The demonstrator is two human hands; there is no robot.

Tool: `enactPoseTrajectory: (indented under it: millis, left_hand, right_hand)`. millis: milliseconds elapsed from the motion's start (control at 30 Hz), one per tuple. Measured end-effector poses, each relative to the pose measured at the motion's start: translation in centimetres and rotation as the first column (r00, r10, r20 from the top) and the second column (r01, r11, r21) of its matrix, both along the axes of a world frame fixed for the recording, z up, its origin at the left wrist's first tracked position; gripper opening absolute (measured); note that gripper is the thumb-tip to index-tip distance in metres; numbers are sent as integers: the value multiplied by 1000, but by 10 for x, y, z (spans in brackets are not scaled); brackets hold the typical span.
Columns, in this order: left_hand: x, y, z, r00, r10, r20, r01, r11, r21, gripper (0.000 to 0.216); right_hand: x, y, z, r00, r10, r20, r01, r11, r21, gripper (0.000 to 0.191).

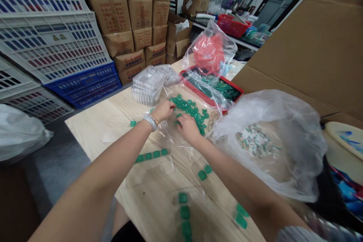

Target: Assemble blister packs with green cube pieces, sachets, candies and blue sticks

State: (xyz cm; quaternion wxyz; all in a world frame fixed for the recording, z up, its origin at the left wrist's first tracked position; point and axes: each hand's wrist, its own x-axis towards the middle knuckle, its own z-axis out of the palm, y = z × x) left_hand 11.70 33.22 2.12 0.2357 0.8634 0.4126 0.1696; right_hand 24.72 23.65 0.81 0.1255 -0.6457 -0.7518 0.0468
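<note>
Both my hands reach into a heap of small green square pieces (193,111) lying on clear plastic on the wooden table (99,121). My left hand (163,110), with a bracelet at the wrist, has its fingers curled at the heap's left edge. My right hand (187,127) rests on the heap's near side, fingers bent down among the pieces; what each pinches is hidden. A row of green pieces (151,155) lies nearer me, with more green pieces (184,211) in a line at the table's near edge.
A stack of clear plastic trays (147,85) stands behind the heap. A red tray (198,87) holds more green pieces, under a clear bag (211,51) of red stuff. A big clear bag (269,140) sits right. Crates (56,45) and cartons (136,19) stand behind.
</note>
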Motion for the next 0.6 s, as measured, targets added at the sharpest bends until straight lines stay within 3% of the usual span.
enactPoseTrajectory:
  millis: [133,233,467,600]
  left_hand:
    - [5,-10,-11,1000,-20,17,19,1000,6,30]
    - [17,-17,-17,1000,-10,3,10,1000,-18,30]
    - [42,-21,-12,991,119,-57,-125,983,-134,14]
    - [31,-21,-2,988,152,2,-149,972,-180,14]
  right_hand:
    - [37,-25,8,948,-139,-286,175,979,103,15]
    - [50,-39,14,909,-159,-386,211,973,97,12]
    - [42,-45,16,875,-139,-463,193,979,71,14]
    - [41,-40,13,755,-182,-629,245,969,14,14]
